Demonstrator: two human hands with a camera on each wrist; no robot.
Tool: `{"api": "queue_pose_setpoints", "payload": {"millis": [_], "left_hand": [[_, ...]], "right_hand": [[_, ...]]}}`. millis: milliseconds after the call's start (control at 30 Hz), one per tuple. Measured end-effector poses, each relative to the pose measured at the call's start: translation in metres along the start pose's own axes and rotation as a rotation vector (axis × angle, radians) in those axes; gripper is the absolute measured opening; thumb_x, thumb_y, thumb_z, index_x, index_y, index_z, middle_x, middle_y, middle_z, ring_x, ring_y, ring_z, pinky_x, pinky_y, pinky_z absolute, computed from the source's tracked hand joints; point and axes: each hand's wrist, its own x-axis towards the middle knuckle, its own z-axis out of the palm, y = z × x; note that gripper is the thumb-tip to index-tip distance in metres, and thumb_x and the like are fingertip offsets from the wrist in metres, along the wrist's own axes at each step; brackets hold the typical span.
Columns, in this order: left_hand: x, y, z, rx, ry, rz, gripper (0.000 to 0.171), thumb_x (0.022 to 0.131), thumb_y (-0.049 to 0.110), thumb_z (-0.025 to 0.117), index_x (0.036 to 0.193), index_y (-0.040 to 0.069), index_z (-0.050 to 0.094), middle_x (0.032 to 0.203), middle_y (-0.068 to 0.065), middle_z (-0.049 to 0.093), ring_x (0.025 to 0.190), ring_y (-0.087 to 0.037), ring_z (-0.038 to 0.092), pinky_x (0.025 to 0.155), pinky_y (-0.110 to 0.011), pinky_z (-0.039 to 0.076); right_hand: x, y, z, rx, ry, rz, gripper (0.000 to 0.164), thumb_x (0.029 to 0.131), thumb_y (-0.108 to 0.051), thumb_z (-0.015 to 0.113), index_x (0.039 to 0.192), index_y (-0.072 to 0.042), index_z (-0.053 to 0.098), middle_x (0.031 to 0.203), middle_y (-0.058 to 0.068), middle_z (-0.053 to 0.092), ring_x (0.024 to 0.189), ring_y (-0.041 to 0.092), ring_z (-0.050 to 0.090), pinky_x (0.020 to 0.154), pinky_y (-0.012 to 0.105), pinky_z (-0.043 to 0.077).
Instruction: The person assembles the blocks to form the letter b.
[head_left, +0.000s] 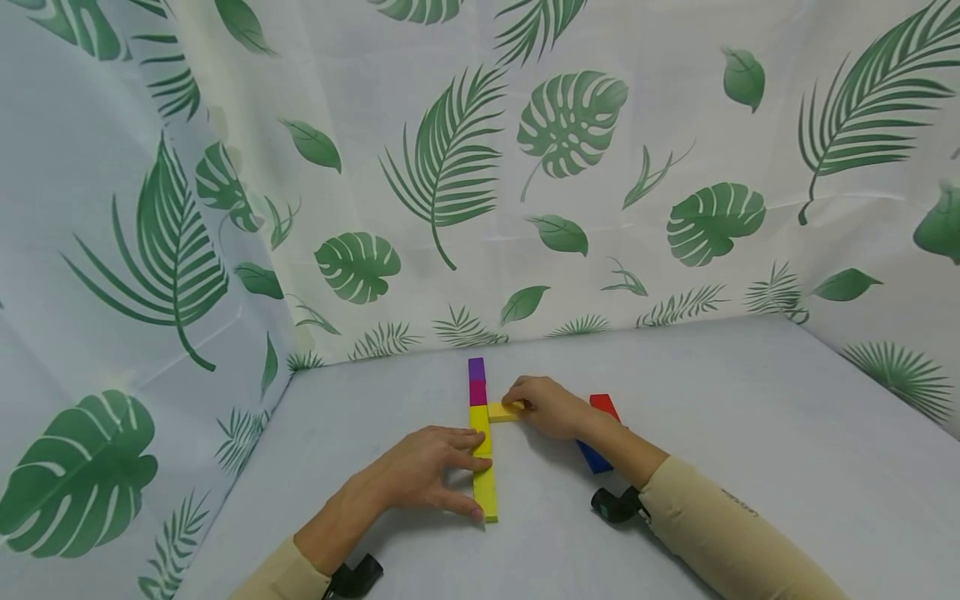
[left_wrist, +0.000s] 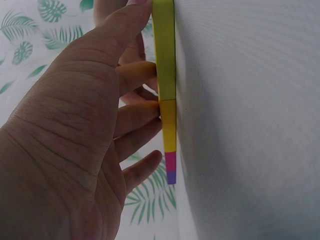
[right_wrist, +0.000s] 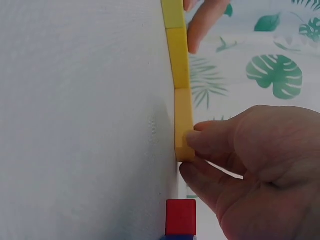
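Note:
A straight row of blocks lies on the table, running away from me: a yellow-green block (head_left: 487, 500) nearest, then a yellow block (head_left: 478, 419), a magenta block (head_left: 477, 392) and a purple block (head_left: 476, 369) at the far end. My left hand (head_left: 420, 471) rests on the row from its left side, fingertips on the two yellow pieces and thumb by the near end. On the other side, my right hand (head_left: 553, 408) pinches the right end of a light orange block (right_wrist: 183, 117). That block sticks out sideways from the row, its left end against the yellow block.
Beyond the right hand lie a red block (head_left: 603, 403) and a blue block (head_left: 595, 457), partly hidden by the forearm. The white table (head_left: 720, 400) meets a leaf-printed cloth (head_left: 585, 275) at the back and left. Each wrist wears a black camera.

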Motion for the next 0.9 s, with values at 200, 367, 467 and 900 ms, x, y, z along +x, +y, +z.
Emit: {"api": "queue_pose_setpoints", "payload": {"millis": [200,367,467,900], "left_hand": [[-0.0003,0.0001,-0.0002,0.004,-0.002,-0.003,0.073,0.081,0.077,0.070,0.136,0.029,0.071,0.153,-0.002,0.058,0.145,-0.015,0.052,0.120,-0.045,0.044],[0.0000,-0.0009,0.0009,0.007,0.002,0.002,0.074,0.081,0.078,0.069,0.136,0.029,0.071,0.153,-0.001,0.058,0.145,-0.015,0.052,0.119,-0.045,0.044],[0.0001,-0.0012,0.0012,0.006,0.003,0.004,0.074,0.081,0.078,0.069,0.136,0.029,0.071,0.153,-0.001,0.058,0.144,-0.015,0.052,0.119,-0.045,0.044],[0.0002,-0.0009,0.0013,0.004,-0.010,-0.013,0.074,0.081,0.079,0.067,0.137,0.030,0.070,0.153,0.000,0.057,0.145,-0.015,0.051,0.119,-0.047,0.045]], "right_hand": [[-0.0003,0.0002,0.0013,0.006,0.000,0.011,0.029,0.098,0.006,0.063,0.121,-0.004,0.077,0.118,0.008,0.073,0.114,0.027,0.067,0.104,0.046,0.057],[-0.0003,0.0007,0.0013,0.008,-0.003,0.013,0.030,0.097,0.006,0.062,0.121,-0.005,0.077,0.118,0.008,0.073,0.114,0.027,0.067,0.105,0.046,0.057],[-0.0001,0.0009,0.0014,0.006,-0.003,0.010,0.030,0.097,0.006,0.062,0.121,-0.004,0.077,0.118,0.008,0.073,0.114,0.027,0.067,0.105,0.046,0.057],[0.0001,0.0005,0.0017,-0.011,-0.005,0.007,0.030,0.097,0.005,0.063,0.122,-0.005,0.077,0.119,0.008,0.073,0.115,0.027,0.067,0.106,0.046,0.056]]}}
